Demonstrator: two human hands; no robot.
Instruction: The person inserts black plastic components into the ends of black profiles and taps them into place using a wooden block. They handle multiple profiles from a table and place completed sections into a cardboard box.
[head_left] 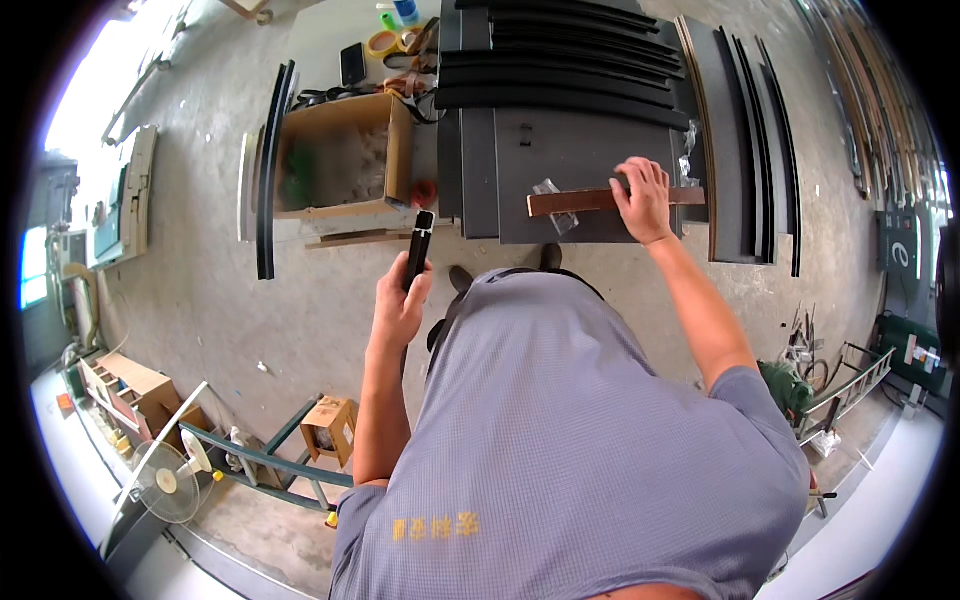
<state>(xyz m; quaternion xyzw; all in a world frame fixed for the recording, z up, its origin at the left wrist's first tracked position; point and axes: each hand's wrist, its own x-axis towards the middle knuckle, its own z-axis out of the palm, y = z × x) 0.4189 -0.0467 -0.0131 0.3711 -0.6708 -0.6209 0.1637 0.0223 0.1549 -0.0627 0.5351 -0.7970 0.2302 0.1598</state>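
My left hand (400, 305) is closed round a slim black bar (419, 250) with a silvery band near its upper end. It holds the bar upright in front of the cardboard box, clear of the panels. My right hand (645, 205) lies across a flat brown strip (570, 203), its fingers curled over the far side and the thumb apart. This strip rests on a dark grey panel (550, 155) near the front edge. A small clear plastic bag (562, 222) sticks out from under the strip's left part.
Black profiles (570, 70) lie stacked across the panels, with more lengths (765, 150) at the right. An open cardboard box (400, 150) stands left, a phone (353, 64) and tape rolls (382, 43) behind it. Below left are a ladder (270, 458) and a fan (170, 482).
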